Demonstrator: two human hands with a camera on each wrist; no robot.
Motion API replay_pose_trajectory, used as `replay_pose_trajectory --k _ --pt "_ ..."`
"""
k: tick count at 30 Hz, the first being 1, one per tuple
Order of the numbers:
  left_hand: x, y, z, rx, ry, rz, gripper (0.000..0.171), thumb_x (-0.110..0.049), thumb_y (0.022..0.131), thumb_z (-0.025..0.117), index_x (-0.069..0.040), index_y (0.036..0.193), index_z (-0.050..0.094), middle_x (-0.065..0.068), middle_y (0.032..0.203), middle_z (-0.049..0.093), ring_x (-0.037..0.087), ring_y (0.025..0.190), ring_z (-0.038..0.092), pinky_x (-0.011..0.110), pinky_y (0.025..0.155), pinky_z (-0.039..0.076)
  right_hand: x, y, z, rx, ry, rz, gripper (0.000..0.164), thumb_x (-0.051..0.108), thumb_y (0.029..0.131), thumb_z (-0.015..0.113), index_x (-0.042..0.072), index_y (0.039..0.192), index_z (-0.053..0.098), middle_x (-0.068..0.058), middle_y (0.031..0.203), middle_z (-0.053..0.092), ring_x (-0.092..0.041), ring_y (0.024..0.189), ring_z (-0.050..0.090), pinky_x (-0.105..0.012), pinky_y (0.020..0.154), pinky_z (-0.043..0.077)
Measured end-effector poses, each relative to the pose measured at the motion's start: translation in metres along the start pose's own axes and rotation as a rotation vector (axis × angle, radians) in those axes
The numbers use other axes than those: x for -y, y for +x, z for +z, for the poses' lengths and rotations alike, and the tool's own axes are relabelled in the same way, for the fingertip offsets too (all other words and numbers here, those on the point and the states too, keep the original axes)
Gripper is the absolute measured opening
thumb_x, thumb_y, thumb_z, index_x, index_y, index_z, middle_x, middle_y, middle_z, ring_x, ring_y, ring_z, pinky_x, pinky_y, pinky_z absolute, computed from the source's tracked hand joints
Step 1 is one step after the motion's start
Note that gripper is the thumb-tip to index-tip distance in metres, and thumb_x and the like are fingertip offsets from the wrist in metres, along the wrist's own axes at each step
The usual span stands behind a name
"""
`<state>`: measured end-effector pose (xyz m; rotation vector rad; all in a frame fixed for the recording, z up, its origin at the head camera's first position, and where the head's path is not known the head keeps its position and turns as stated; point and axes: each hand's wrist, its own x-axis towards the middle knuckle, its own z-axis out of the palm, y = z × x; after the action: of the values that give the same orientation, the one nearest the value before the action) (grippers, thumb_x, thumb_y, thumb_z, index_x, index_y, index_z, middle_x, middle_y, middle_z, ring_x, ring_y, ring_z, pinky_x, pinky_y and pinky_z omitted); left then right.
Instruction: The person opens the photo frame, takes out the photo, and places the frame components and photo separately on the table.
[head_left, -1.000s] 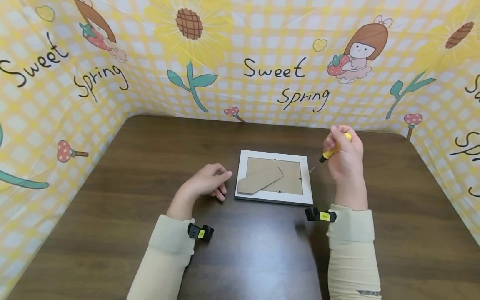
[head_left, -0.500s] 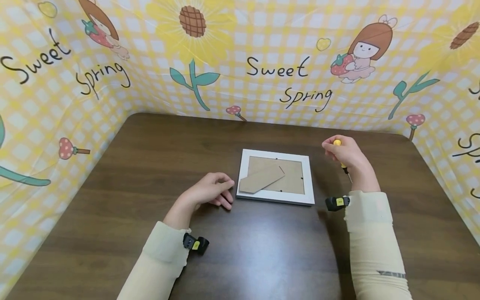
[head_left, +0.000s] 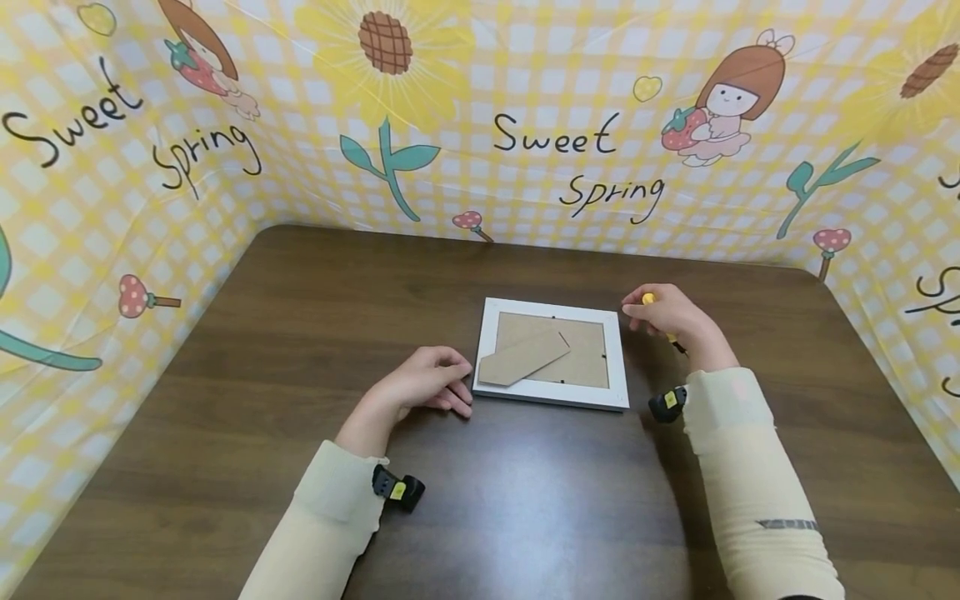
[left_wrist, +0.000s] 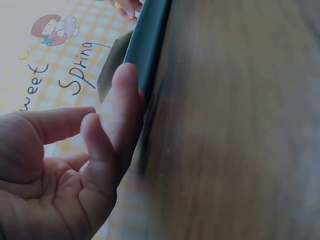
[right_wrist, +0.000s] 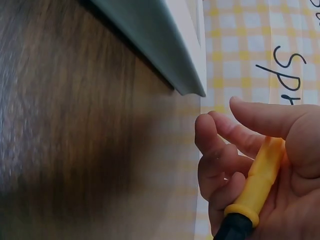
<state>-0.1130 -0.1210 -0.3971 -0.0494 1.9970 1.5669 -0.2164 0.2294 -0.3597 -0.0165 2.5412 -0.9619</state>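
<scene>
A white picture frame (head_left: 617, 354) lies face down on the table, its brown backing board (head_left: 588, 333) upward. Across the board slants a flat easel leg (head_left: 517, 360). Beside the frame's left edge is my left hand (head_left: 422, 380), its fingers loosely bent and holding nothing; in the left wrist view a fingertip (left_wrist: 125, 75) overlaps the frame's side. My right hand (head_left: 671, 317) is off the frame's far right corner. Its lower fingers curl round the yellow handle of a screwdriver (right_wrist: 262, 172), while thumb and forefinger reach forward. The screwdriver's shaft points back toward the wrist.
The dark wooden table (head_left: 300, 300) stretches out on both sides of the frame. A yellow checked cloth (head_left: 465, 167) with flowers and lettering hangs behind and at the sides. Each sleeve cuff carries a small black camera (head_left: 667, 404).
My right hand swung away from the frame's right side, turning the screwdriver's shaft backward, then came left to the far right corner. My left hand shifted slightly toward the frame.
</scene>
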Motion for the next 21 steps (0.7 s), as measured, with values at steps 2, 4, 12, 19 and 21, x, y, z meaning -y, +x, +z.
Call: replay_pose_trajectory --k 2,4,12,19,21 --pt "-0.001 0.002 0.001 0.005 -0.018 0.004 0.025 -0.018 0.097 0.046 0.001 0.113 0.051 0.015 0.081 0.067 0.02 0.07 0.07 0.02 0.054 0.05 0.002 0.001 0.003 0.003 -0.003 -0.007 0.028 0.02 0.094 0.052 0.001 0.115 0.053 -0.012 0.087 0.06 -0.015 0.058 0.047 -0.028 0.056 0.042" --pt "-0.001 0.004 0.003 0.01 -0.028 0.012 0.024 -0.016 0.097 0.047 0.002 0.113 0.05 0.015 0.08 0.067 0.021 0.07 0.07 0.021 0.056 0.051 0.004 0.002 0.006 0.005 -0.01 -0.008 0.026 0.019 0.094 0.054 0.001 0.113 0.054 -0.012 0.087 0.06 -0.016 0.06 0.048 -0.029 0.058 0.042" --pt "-0.005 0.008 0.003 0.007 -0.025 0.0 0.019 -0.008 0.094 0.049 0.002 0.109 0.052 0.015 0.077 0.066 0.02 0.067 0.069 0.024 0.058 0.053 0.007 0.006 0.014 0.005 -0.054 0.001 0.019 0.014 0.092 0.055 0.002 0.108 0.056 -0.012 0.086 0.058 -0.021 0.068 0.049 -0.031 0.064 0.042" --pt "-0.008 0.009 0.002 -0.006 -0.002 -0.029 0.018 -0.008 0.092 0.053 0.001 0.108 0.053 0.015 0.079 0.066 0.019 0.065 0.068 0.024 0.058 0.053 0.008 0.005 0.016 0.008 -0.058 0.01 0.018 0.014 0.092 0.055 0.002 0.106 0.056 -0.012 0.086 0.058 -0.022 0.069 0.049 -0.031 0.065 0.041" --pt "-0.009 0.009 0.001 -0.007 0.009 -0.033 0.018 -0.009 0.092 0.054 0.0 0.107 0.053 0.015 0.078 0.066 0.019 0.064 0.068 0.024 0.057 0.053 0.007 0.005 0.017 0.01 -0.055 0.014 0.018 0.014 0.092 0.055 0.003 0.106 0.055 -0.012 0.087 0.058 -0.022 0.07 0.049 -0.031 0.066 0.042"
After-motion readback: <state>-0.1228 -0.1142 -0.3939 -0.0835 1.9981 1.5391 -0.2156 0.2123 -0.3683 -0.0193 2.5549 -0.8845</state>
